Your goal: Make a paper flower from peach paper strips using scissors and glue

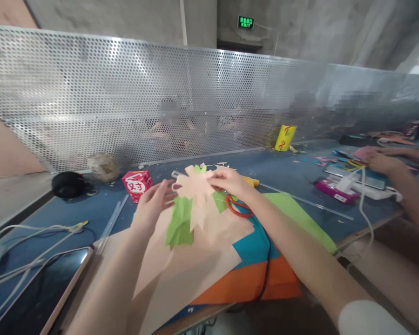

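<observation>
A pale peach paper flower point(194, 183) with cut petals is held up over the sheets at the middle of the table. My right hand point(228, 181) pinches its right edge between thumb and fingers. On the flower's left side is my left hand point(156, 199), fingers apart, close to the petals; whether they touch cannot be seen clearly. Below the flower lie a creased green paper piece point(180, 225) and large peach paper point(185, 274). Red-orange scissor handles point(240, 208) show beneath my right wrist. A smaller green scrap point(219, 202) sits between flower and handles.
Blue point(253, 249), orange point(240, 284) and green sheets point(296, 216) lie under my right arm, crossed by a black cord. Left are a phone point(45, 293), cables and a red box point(137, 185). A yellow can point(285, 138) stands by the perforated screen point(125, 97). A co-worker's hands point(384, 160) are at right.
</observation>
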{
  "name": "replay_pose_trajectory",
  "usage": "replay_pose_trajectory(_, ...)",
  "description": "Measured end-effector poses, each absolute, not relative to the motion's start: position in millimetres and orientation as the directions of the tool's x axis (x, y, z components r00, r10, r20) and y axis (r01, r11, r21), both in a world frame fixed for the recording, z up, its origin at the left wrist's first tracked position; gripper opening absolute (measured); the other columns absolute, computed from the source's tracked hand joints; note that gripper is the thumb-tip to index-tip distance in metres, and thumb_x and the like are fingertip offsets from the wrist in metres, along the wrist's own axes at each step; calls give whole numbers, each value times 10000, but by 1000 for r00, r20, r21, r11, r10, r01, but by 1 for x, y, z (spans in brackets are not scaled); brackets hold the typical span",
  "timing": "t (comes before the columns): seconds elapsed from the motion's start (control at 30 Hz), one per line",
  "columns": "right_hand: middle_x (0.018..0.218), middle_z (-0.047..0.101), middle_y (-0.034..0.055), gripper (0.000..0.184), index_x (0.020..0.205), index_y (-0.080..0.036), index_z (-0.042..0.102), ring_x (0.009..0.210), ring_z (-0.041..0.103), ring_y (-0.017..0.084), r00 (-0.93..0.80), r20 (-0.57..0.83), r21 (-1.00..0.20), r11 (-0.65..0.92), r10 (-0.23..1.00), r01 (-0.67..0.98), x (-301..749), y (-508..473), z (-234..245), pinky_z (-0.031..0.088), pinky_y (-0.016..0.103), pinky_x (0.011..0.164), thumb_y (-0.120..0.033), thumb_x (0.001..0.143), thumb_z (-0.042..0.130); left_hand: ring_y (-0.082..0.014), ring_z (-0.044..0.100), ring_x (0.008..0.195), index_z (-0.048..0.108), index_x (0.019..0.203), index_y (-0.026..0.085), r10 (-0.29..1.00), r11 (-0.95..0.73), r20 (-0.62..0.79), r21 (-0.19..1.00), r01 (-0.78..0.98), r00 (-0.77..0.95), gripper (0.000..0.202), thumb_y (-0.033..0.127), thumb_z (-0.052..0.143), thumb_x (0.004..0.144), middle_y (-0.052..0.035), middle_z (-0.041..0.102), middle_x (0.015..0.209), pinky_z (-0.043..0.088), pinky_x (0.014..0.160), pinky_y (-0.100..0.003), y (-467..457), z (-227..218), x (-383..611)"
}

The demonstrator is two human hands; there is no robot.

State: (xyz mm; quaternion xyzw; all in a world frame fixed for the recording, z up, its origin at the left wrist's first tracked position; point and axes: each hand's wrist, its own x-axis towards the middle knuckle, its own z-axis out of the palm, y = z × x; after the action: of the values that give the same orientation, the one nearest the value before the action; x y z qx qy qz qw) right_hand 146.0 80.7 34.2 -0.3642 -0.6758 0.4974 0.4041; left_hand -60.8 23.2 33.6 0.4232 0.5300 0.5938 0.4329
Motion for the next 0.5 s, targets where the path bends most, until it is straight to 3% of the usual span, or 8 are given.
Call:
replay_pose_trajectory(0.1,566,449,-42,294,653,-164,493,463,417,62,-381,131,-988,154,915,30,164,102,24,359,217,463,-415,610,638,-141,598,840,628,894,227,896,-157,249,952,263,-367,266,349,654,659,-15,645,846,452,695,-183,23,36,-79)
replay_pose_trajectory(0.17,552,401,-57,334,650,-169,459,439,377,51,-393,97,-991,123,914,42,176,109,17,329,210,431,-446,595,637,-205,592,901,604,1000,218,906,-166,364,775,610,-216,426,394,672,619,-57,649,918,453,763,-263,22,31,-80)
replay_pose_trajectory(0.23,543,369,-67,350,642,-174,435,428,349,44,-402,68,-991,110,913,81,183,112,12,294,198,409,-467,602,622,-292,519,1062,521,1167,202,960,-213,270,538,816,73,638,460,657,600,-128,588,1136,396,883,-397,19,23,-72)
replay_pose_trajectory(0.3,530,362,-70,337,626,-176,427,421,332,41,-404,43,-982,113,914,152,186,112,9,260,185,392,-463,625,602,-348,347,1226,455,1249,231,962,-259,17,368,893,272,705,482,629,613,-140,464,1305,220,979,-545,15,13,-59)
replay_pose_trajectory(0.33,516,366,-70,322,614,-174,433,414,327,40,-404,28,-972,119,914,202,187,111,8,247,180,385,-449,635,599,-357,266,1271,437,1266,255,950,-264,-83,302,916,301,655,478,575,666,-127,401,1358,126,980,-603,13,9,-54)
replay_pose_trajectory(0.4,469,376,-68,288,579,-168,463,394,326,43,-415,-14,-936,134,910,325,187,110,6,242,178,377,-411,649,599,-336,203,1302,406,1286,287,939,-270,-155,223,937,307,519,420,417,783,-93,345,1395,35,955,-652,11,0,-51)
replay_pose_trajectory(0.5,409,417,-48,251,518,-167,523,372,368,69,-448,-87,-838,178,890,517,184,104,3,268,199,378,-362,651,609,-335,308,1258,417,1278,292,968,-227,-70,156,961,240,473,294,351,810,-99,436,1337,44,939,-670,14,-12,-64)
